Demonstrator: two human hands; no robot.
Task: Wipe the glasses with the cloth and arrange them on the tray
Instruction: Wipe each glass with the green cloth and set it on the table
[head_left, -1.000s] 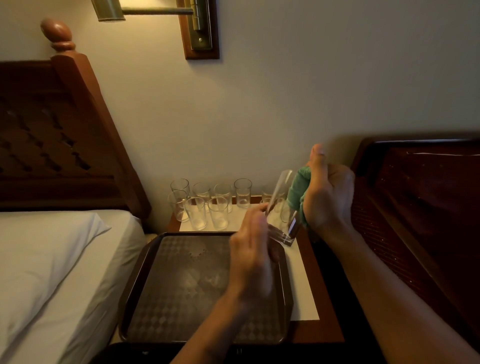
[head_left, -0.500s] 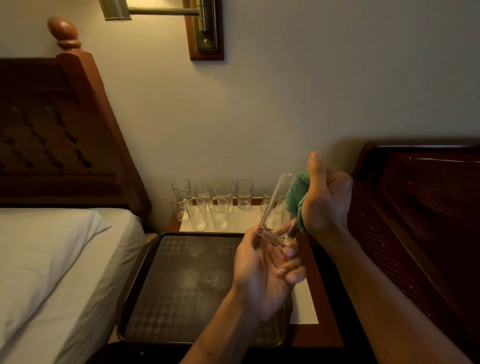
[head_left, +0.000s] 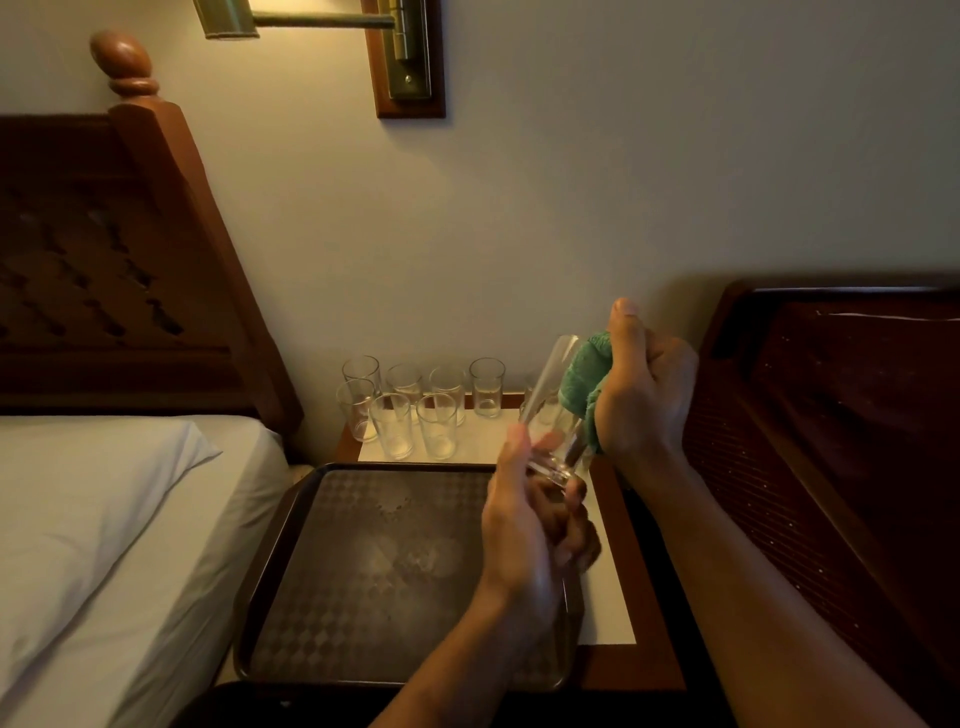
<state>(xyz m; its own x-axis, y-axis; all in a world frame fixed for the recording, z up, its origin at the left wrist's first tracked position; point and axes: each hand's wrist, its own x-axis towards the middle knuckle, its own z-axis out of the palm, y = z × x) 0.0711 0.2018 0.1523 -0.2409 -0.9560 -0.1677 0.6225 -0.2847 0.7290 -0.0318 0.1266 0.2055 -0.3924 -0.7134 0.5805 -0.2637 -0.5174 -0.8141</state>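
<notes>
Bed (head_left: 104, 545): smooth white sheet and a soft pillow are seen at the far left.
Headboard (head_left: 119, 260): dark carved wood, topped by a rounded, turned finial.
Wall lamp (head_left: 400, 52): a brass arm and shade are fixed to a wooden backplate.
Standing glasses (head_left: 415, 415): clear, straight-sided tumblers are clustered upright at the back of the surface (head_left: 652, 613), beyond the tray.
Tray (head_left: 363, 597): dark, rectangular, round-cornered, with a raised rim and a diamond-textured base; it is laid on the front of the surface.
Left hand (head_left: 524, 525): the fingers are curled round the thick base of the held glass.
Held glass (head_left: 550, 410): transparent and tall; it is kept tilted in the air over the tray's back right corner.
Cloth (head_left: 582, 379): green, nubby terry, bunched and pressed against the held glass's side.
Right hand (head_left: 644, 400): the cloth is grasped by clenched fingers, with the thumb raised.
Surface: a reddish wooden border is seen framing a flat white inset.
</notes>
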